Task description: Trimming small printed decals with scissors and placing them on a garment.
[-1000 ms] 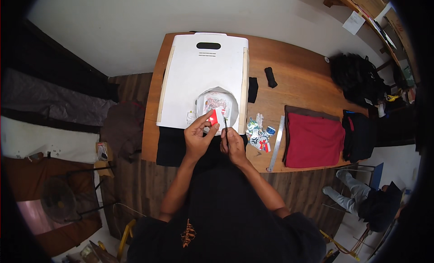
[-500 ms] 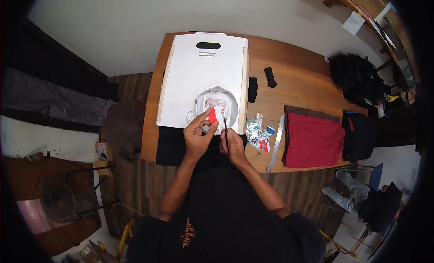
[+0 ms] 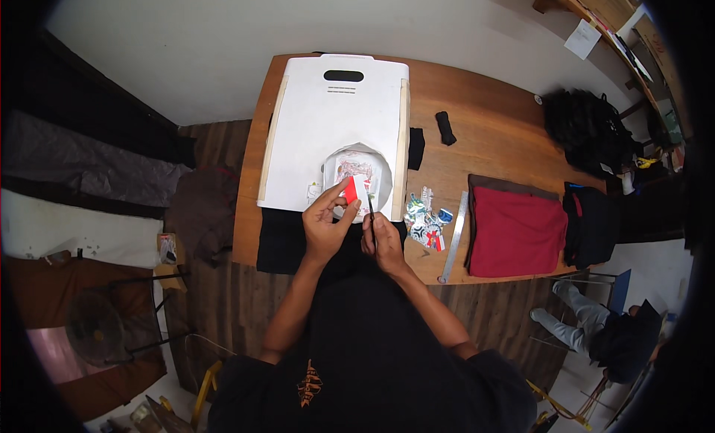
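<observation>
My left hand [image 3: 325, 223] pinches a small red-and-white piece [image 3: 353, 192], flat like a sticker or paper, between thumb and fingers. Close to its right edge, my right hand [image 3: 384, 239] grips a slim dark pair of scissors [image 3: 371, 203], blades pointing away from me; their handles are mostly hidden by the fingers. Both hands are over the near edge of a white board [image 3: 313, 128] with an oblong slot. Beneath the piece is a round white container [image 3: 383, 176] holding pinkish-white paper scraps [image 3: 354, 165].
Right of the hands lie colourful cut-outs [image 3: 426, 228], a metal ruler [image 3: 454, 239] and folded red cloth [image 3: 518, 232] beside dark cloth [image 3: 588, 224]. A black rolled item [image 3: 445, 128] and black backpack [image 3: 592, 128] sit farther back on the wooden table [image 3: 484, 150]. Another person [image 3: 625, 336] sits at far right.
The scissors have shifted very slightly beside the red-and-white piece. Both hands stay nearly where they were, with the same holds.
</observation>
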A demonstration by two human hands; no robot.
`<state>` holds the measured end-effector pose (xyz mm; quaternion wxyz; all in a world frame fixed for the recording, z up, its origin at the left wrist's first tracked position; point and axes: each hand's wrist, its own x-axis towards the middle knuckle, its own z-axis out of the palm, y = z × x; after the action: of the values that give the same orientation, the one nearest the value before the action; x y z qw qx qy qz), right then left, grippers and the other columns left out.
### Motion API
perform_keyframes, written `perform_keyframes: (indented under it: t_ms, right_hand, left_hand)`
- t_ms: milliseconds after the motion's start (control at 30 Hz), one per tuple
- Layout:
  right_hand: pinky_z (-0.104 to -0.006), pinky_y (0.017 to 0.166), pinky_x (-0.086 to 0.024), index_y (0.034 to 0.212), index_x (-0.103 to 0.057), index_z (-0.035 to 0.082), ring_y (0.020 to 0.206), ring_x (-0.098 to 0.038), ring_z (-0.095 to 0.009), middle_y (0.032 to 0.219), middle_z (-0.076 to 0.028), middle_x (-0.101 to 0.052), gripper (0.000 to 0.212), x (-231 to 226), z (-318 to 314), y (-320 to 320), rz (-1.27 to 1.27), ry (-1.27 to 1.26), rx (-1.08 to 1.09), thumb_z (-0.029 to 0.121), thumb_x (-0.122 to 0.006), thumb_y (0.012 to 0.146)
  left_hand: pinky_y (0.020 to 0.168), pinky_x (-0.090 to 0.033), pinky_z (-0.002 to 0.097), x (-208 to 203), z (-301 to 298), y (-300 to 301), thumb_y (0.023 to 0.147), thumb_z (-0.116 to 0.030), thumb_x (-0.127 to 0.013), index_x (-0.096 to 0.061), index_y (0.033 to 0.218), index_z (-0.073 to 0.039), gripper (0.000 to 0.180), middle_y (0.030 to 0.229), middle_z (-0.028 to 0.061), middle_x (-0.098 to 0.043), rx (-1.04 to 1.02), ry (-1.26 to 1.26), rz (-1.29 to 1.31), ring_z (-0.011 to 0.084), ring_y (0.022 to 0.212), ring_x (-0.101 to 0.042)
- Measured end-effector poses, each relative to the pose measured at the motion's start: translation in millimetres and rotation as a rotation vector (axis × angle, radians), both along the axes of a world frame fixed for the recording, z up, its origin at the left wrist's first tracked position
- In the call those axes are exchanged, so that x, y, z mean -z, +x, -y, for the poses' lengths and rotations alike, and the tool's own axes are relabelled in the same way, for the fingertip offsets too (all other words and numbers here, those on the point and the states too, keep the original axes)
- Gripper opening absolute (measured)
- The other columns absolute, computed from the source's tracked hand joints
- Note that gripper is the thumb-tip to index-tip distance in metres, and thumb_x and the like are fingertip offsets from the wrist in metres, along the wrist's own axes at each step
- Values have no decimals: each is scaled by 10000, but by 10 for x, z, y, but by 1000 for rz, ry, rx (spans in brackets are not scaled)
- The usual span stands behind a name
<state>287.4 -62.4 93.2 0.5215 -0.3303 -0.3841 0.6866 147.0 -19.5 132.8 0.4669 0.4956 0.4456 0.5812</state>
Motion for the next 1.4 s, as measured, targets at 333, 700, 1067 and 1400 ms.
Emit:
perform_keyframes:
  t_ms: [333,700,1067,1400]
  right_hand:
    - [-230,475,-321,991,-489,59,465,-327,-67,568,22,-375,410,18,-1,2,-4,-3,4,422,-330,1097]
    - [-236,483,-305,1005,-498,54,477,-329,-72,565,13,-384,419,-41,34,-3,25,-19,-42,425,-327,1094]
    - [-234,486,-315,993,-502,54,481,-341,-75,564,9,-399,424,-51,12,-7,51,-1,-28,416,-310,1099]
    - [-239,468,-334,994,-483,49,441,-337,-85,546,14,-376,415,-39,-18,8,38,28,-1,411,-311,1099]
  left_hand:
    - [880,-522,234,-18,0,-11,883,124,-670,-525,1354,114,492,1057,125,-694,24,5,36,99,942,-659]
    - [864,-527,238,-149,3,-47,918,77,-654,-493,1393,97,502,1036,134,-713,53,-94,251,105,932,-662]
    - [877,-536,250,24,69,-48,923,93,-632,-499,1383,101,479,1035,141,-717,69,-134,159,113,951,-664]
    - [900,-526,245,-99,42,-58,922,76,-644,-497,1388,97,490,1071,140,-713,91,-124,231,107,962,-663]
